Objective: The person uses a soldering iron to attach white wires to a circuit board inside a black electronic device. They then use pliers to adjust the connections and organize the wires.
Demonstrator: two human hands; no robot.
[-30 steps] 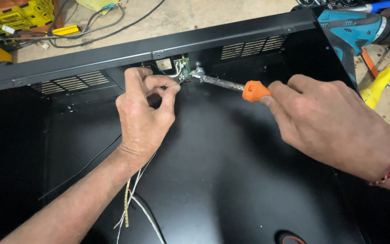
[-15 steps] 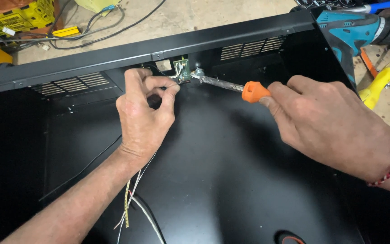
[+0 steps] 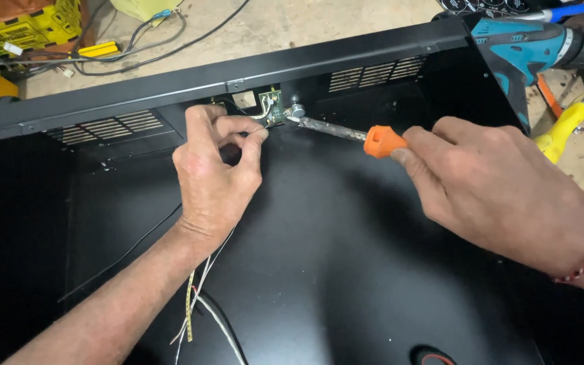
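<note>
An open black metal case lies in front of me. A small green circuit board sits at a cut-out in its back wall. My right hand grips a soldering iron with an orange collar, and its grey metal tip touches the board's right side. My left hand rests inside the case just left of the board. Its thumb and forefinger pinch a thin pale wire that reaches to the board. Several thin wires run under my left wrist along the case floor.
A teal cordless drill lies beyond the case's right corner, next to a yellow-handled tool. A yellow crate and loose cables lie on the concrete floor behind the case. Vent slots flank the board.
</note>
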